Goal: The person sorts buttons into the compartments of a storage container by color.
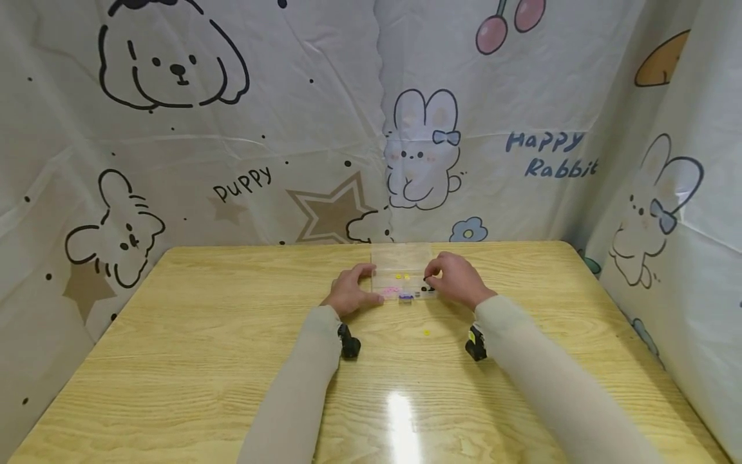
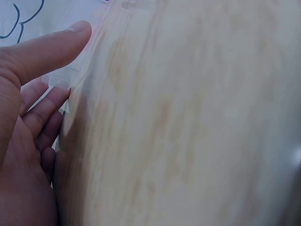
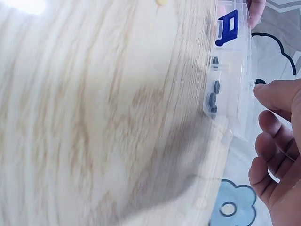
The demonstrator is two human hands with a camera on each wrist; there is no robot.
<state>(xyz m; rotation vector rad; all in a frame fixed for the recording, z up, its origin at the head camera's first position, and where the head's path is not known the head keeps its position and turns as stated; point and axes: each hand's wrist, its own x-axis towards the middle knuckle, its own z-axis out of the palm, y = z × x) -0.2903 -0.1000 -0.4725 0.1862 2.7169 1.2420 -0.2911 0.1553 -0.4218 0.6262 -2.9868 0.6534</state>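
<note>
A clear plastic compartment box stands on the table with its transparent lid raised at the back. My left hand grips the box's left side, with the thumb at the front corner and the fingers farther back. Above the right compartments, my right hand pinches a small black round piece between thumb and forefinger. Several black pieces lie in the front right of the box. Yellow pieces sit in a compartment farther back, and pink pieces are at the front left.
A blue latch is on the box's front. One small yellow piece lies on the wooden table before the box. Behind the table hangs a printed curtain, close to its back edge.
</note>
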